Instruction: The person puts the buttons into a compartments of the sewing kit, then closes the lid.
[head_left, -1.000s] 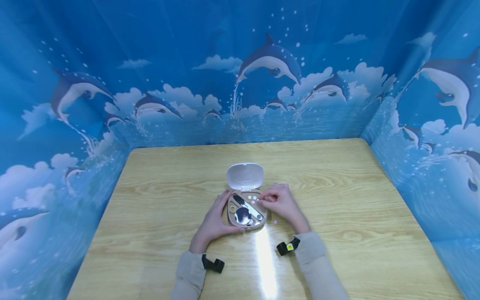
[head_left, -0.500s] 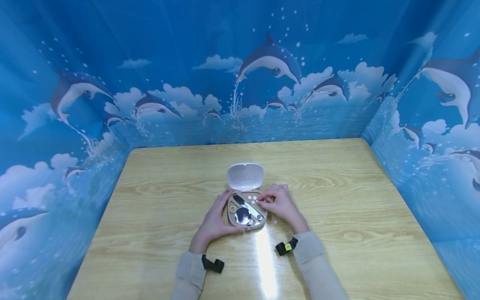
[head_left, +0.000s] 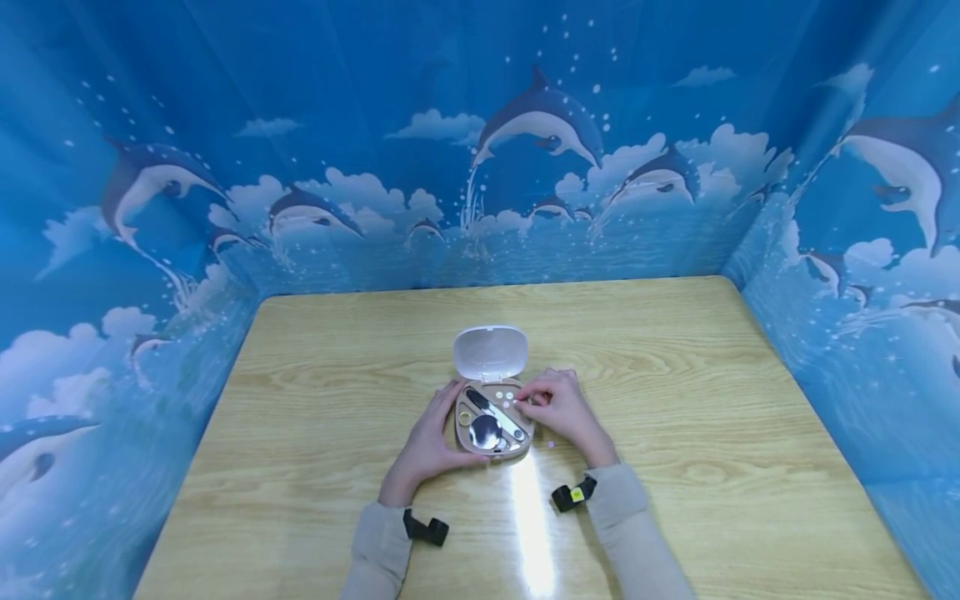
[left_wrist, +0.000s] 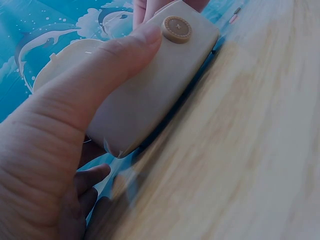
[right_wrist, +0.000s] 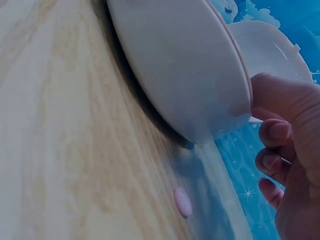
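A sewing-kit-like box (head_left: 461,442), beige with compartments, stands on the table with its white lid (head_left: 491,353) raised at the back. My left hand (head_left: 427,433) grips its left side, thumb along the front beside a button-shaped catch (left_wrist: 177,29). Inside lie a black-and-white tool (head_left: 495,412), a dark shiny disc (head_left: 485,432), a yellow ring (head_left: 464,418) and several white buttons (head_left: 499,395). My right hand (head_left: 558,407) has thumb and index finger together over the right compartment; I cannot tell whether a button is between them. In the right wrist view, its index finger (right_wrist: 280,92) reaches over the rim.
A small pink button-like disc (head_left: 551,444) lies on the wooden table (head_left: 337,358), right of the box. A dolphin-print curtain (head_left: 360,125) surrounds the table's back and sides. Black wrist cameras (head_left: 426,528) sit at both cuffs.
My right hand has shifted very slightly left over the compartment, then stayed still. My left hand and the box have not moved.
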